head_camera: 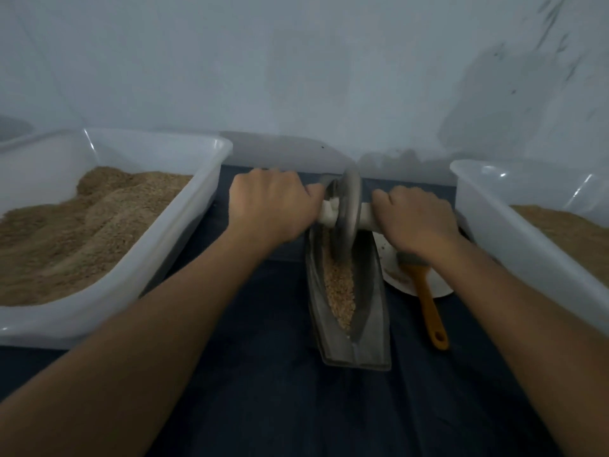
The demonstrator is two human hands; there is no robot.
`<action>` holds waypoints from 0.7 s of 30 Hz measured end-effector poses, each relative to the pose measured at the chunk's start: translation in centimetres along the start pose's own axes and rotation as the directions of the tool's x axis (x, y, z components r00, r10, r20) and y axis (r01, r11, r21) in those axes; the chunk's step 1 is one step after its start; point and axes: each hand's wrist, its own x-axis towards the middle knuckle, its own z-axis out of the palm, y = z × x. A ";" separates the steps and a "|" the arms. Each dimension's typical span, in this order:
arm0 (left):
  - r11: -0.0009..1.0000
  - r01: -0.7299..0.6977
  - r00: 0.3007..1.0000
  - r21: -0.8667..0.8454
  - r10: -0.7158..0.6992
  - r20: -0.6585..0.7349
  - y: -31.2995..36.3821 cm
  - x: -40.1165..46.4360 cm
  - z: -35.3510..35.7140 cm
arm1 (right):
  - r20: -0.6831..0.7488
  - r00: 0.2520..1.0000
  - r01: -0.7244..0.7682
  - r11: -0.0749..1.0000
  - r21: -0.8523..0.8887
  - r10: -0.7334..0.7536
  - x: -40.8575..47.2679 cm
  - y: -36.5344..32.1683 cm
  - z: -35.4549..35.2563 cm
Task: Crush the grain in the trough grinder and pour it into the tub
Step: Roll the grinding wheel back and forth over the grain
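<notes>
A pale, bluish-white wall point(296, 67) fills the upper half of the view, smudged with dark scuffs and streaks toward its right side. Below it, a dark navy cloth point(280, 407) covers the work surface up to the wall's base. The light is dim and cool.

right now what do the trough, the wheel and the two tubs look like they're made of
Trough: dull dark grey, probably cast metal; matte, thick rim. Wheel: same grey, likely metal, with a pale axle, maybe wood, gripped by the left hand and right hand. Left tub and right tub: translucent white plastic, glossy highlights on the rims.
</notes>
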 end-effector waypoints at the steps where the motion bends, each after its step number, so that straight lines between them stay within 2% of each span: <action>1: 0.999 -0.047 0.997 0.005 0.047 -0.053 0.1 -1.6 -0.1 | -0.102 0.995 -0.005 1.000 0.014 0.007 -1.4 -0.5 -0.1; 3: 0.996 -0.089 0.987 0.019 0.091 -0.135 -0.1 -4.8 0.0 | -0.278 0.960 -0.012 0.997 0.074 0.033 -4.0 -1.7 -1.3; 5: 0.997 -0.010 0.980 -0.082 -0.006 -0.199 -0.1 -7.4 -0.4 | -0.401 0.915 0.079 0.994 0.070 -0.044 -6.2 -2.4 -2.2; 7: 0.986 0.003 0.964 -0.169 -0.048 -0.262 -0.3 -8.5 -0.6 | -0.453 0.888 0.131 0.989 0.070 -0.085 -7.9 -2.5 -2.4; 9: 0.982 -0.062 0.940 -0.177 -0.002 -0.340 -0.4 -8.8 -1.0 | -0.489 0.870 0.117 0.989 0.088 -0.059 -8.8 -2.5 -2.2; 11: 0.988 -0.043 0.936 -0.149 -0.012 -0.352 -0.1 -8.2 -1.2 | -0.494 0.869 0.100 0.988 0.117 -0.029 -8.9 -2.4 -1.7; 13: 0.996 0.019 0.948 -0.087 -0.045 -0.315 0.6 -6.7 -0.8 | -0.449 0.894 0.079 0.987 0.139 -0.009 -8.1 -2.2 -1.2; 15: 0.997 0.063 0.962 -0.043 -0.072 -0.262 0.8 -4.9 -0.1 | -0.344 0.939 0.025 0.988 0.149 0.028 -6.2 -1.9 -1.2; 18: 0.968 0.067 0.975 -0.242 -0.115 -0.191 0.2 -3.2 1.3 | -0.120 0.992 -0.022 0.998 0.063 0.029 -2.0 -1.4 -1.5; 21: 0.925 0.204 0.959 -0.322 -0.254 -0.123 0.0 -2.5 2.2 | 0.000 0.999 0.036 0.999 0.001 -0.036 0.2 -1.0 -1.9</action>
